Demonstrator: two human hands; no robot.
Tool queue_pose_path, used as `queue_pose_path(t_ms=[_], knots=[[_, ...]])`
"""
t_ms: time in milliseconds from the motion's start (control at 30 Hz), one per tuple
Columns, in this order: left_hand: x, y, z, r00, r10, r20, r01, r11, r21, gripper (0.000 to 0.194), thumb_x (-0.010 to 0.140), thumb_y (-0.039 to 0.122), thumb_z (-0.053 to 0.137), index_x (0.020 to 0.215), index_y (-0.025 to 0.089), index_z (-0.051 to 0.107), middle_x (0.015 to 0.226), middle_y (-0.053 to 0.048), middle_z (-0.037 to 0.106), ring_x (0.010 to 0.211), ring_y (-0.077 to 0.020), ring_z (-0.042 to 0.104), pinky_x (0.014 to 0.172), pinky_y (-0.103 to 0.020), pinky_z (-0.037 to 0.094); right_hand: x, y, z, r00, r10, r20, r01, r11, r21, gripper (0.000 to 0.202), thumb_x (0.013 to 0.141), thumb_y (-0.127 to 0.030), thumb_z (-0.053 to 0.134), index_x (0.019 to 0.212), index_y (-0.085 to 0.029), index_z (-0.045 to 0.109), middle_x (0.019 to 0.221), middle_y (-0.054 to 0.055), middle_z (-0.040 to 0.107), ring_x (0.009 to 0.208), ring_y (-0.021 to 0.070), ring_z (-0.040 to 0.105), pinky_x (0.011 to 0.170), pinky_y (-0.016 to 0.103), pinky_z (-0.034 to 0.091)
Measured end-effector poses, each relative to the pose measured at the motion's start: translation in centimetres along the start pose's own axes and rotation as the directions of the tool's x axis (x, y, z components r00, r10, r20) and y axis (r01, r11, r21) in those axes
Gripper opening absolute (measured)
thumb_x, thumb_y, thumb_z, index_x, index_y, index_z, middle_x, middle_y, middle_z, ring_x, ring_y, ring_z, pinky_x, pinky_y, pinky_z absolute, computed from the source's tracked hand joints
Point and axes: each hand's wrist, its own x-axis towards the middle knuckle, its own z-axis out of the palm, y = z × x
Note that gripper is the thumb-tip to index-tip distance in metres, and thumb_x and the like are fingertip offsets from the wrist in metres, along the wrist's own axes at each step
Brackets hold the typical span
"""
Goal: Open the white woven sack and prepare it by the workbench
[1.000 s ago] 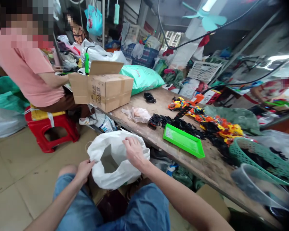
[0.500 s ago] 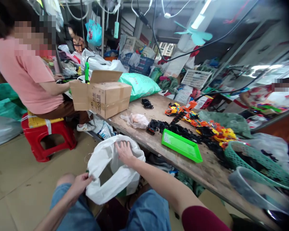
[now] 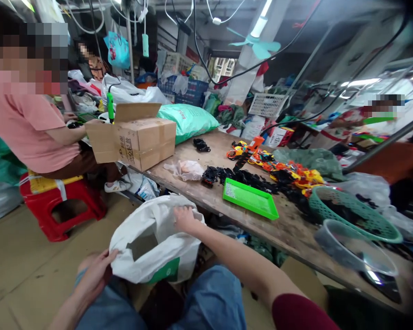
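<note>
A white woven sack (image 3: 147, 266) with a green patch stands between my knees, its mouth open and its rim rolled outward. My left hand (image 3: 98, 272) pinches the sack's rim at the left, fingers closed on the cloth. At the right side of the mouth, my right hand (image 3: 186, 219) has its fingers closed over the rim. Little of the sack's inside shows. Just beyond it is the edge of a wooden table (image 3: 189, 195).
On the table are a cardboard box (image 3: 147, 142), a green tray (image 3: 251, 199), black and orange-yellow parts (image 3: 296, 176), an electric screwdriver (image 3: 249, 151) and a green basket (image 3: 358, 224). A person (image 3: 37, 123) sits on a red stool (image 3: 62, 206) at left.
The view has shifted a little. The sack's left rim has been pulled outward to the left by my left hand, and my right hand's fingers have closed on the right rim.
</note>
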Motion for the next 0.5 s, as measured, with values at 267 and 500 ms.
queue_pose_path(t_ms=[267, 500], knots=[[-1.8, 0.2, 2.1, 0.999, -0.028, 0.016, 0.023, 0.958, 0.286, 0.055, 0.062, 0.06, 0.077, 0.092, 0.016, 0.065, 0.078, -0.006, 0.073, 0.066, -0.0218, 0.064, 0.059, -0.032, 0.05, -2.0, -0.8, -5.4, 0.989, -0.093, -0.118, 0.105, 0.989, 0.102, 0.028, 0.092, -0.029, 0.057, 0.109, -0.009, 0.065, 0.115, 0.017, 0.066, 0.111, 0.0292, 0.058, 0.093, 0.042, 0.044], [-0.9, -0.1, 1.4, 0.986, 0.134, -0.097, -0.034, 0.736, 0.677, 0.053, 0.07, 0.058, 0.059, 0.094, 0.01, 0.064, 0.088, -0.016, 0.072, 0.081, -0.0317, 0.066, 0.07, -0.038, 0.051, -9.8, -0.4, -5.6, 0.927, -0.368, -0.076, 0.375, 0.892, 0.252, 0.066, 0.085, -0.064, 0.06, 0.136, -0.022, 0.052, 0.131, 0.011, 0.062, 0.118, 0.0267, 0.057, 0.11, 0.045, 0.036]])
